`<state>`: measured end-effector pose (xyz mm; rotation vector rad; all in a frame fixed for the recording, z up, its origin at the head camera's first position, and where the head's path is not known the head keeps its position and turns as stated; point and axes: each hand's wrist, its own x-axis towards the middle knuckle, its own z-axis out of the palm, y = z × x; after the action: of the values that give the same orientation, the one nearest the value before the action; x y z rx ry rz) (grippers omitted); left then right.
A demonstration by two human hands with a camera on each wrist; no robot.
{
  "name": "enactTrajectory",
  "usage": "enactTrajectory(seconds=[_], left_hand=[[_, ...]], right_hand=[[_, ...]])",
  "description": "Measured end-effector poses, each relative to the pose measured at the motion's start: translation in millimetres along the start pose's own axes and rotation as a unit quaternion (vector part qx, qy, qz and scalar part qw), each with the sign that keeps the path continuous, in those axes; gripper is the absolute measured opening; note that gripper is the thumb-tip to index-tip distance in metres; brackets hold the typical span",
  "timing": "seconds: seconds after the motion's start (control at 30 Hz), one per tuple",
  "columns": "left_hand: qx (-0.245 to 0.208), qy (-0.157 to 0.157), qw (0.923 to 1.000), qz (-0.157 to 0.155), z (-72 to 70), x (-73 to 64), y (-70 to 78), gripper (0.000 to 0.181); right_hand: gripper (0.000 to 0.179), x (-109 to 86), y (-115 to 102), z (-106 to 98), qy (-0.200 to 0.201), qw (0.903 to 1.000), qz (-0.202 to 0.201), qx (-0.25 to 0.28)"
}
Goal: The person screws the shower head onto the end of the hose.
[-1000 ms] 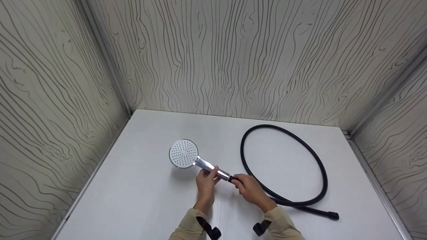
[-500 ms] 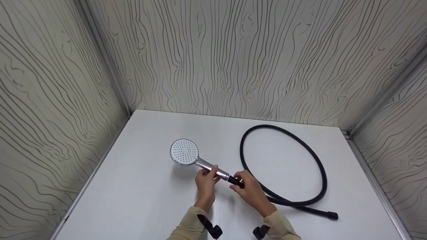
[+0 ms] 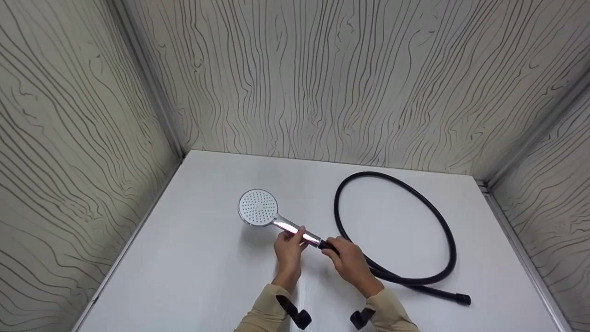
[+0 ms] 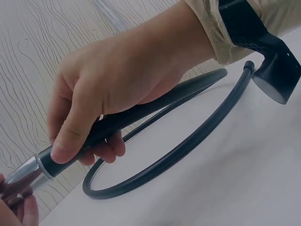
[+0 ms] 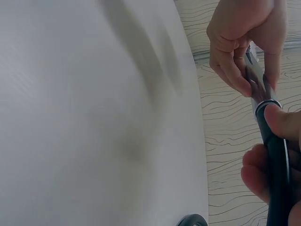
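My left hand [image 3: 288, 251] grips the chrome handle of a shower head [image 3: 258, 207], its round white spray face turned up at the left. In my right hand [image 3: 352, 263] is the end of a black shower hose [image 3: 454, 249], pinched between thumb and fingers where it meets the handle's lower end. The left wrist view shows the right hand [image 4: 122, 75] over the hose's black end sleeve [image 4: 101, 132], which touches the chrome rim. In the right wrist view, the left hand [image 5: 249, 37] holds the handle above the black sleeve [image 5: 275, 160]. The joint's inside is hidden.
The hose loops across the right side of a white table [image 3: 193, 276], its free black end [image 3: 462, 299] lying near the front right. Wood-patterned panels [image 3: 295, 83] rise behind and at both sides. Black wrist mounts [image 3: 295, 313] sit on the sleeves.
The right hand loosened its fingers on the black hose end half a second ago and now closes round it again near the handle. The left hand keeps its hold; the shower head shifts slightly.
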<state>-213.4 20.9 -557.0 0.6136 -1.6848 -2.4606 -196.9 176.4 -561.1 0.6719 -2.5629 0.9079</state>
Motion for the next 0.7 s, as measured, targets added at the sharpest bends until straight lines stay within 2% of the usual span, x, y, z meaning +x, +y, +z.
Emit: enactTrajectory(seconds=[0.07,0.17,0.23,0.3,0.37,0.47,0.6,0.7], left_hand=[[0.002,-0.006,1.0,0.003,-0.1,0.2,0.3,0.037],[0.006,-0.017,0.9998,0.006,-0.7,-0.6,2.6,0.035],[0.005,-0.024,0.9997,0.009,-0.6,-2.0,5.2,0.036],[0.004,-0.029,0.9995,0.011,-0.2,-2.9,7.7,0.036],[-0.003,-0.027,0.9995,0.013,0.5,-2.8,9.2,0.037],[-0.008,-0.016,0.9998,0.01,1.2,-1.4,9.8,0.035],[-0.011,0.001,0.9999,0.004,1.1,-0.4,8.2,0.033],[-0.009,0.007,0.9999,0.0,0.4,-0.4,6.1,0.032]], right_hand=[[0.012,2.3,0.0,-6.1,-0.062,0.9957,0.037,0.058],[0.022,7.3,0.5,-15.6,-0.151,0.9728,0.099,0.146],[0.026,10.7,0.8,-21.3,-0.182,0.9586,0.123,0.181],[0.027,13.1,0.7,-24.7,-0.189,0.9543,0.131,0.191],[0.028,13.7,-0.2,-25.5,-0.177,0.9577,0.133,0.184],[0.026,11.2,-3.1,-22.3,-0.138,0.97,0.127,0.154],[0.029,6.2,-7.9,-14.1,-0.077,0.9903,0.091,0.071],[0.037,3.5,-11.3,-7.9,-0.038,0.9975,0.059,-0.002]])
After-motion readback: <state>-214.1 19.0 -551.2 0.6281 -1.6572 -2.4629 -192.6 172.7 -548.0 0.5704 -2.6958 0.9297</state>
